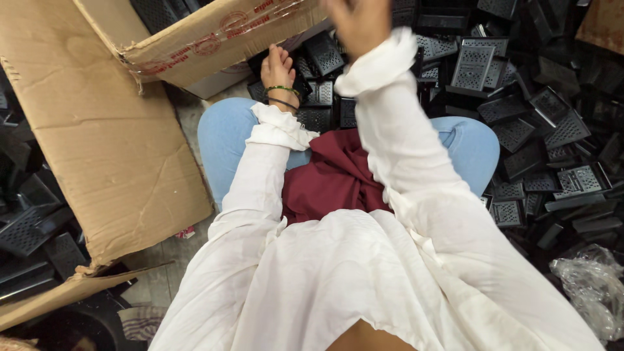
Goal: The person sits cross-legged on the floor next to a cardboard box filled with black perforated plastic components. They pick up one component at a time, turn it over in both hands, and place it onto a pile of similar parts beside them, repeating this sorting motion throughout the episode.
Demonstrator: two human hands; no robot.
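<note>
Black perforated plastic parts (513,133), heaped in a wide pile ahead of the knees and spilling right of them. Beside that pile, to the left, a big open cardboard box (97,143), one flap (214,39) hanging over the heap's near edge and shading the spot being worked. Blue jeans (224,133) and a maroon cloth (335,175) in the lap, just short of the pile. Crumpled clear plastic bag (595,292) at the heap's lower right fringe. Left hand (278,68) down on the pile under the flap, fingers loosely spread on a grille piece, apparently touching, not clamped. Right hand (359,19) raised above the heap, blurred and cropped; grip impossible to tell. Better done by drawing one piece free of the tangle, clear of the overhanging flap.
</note>
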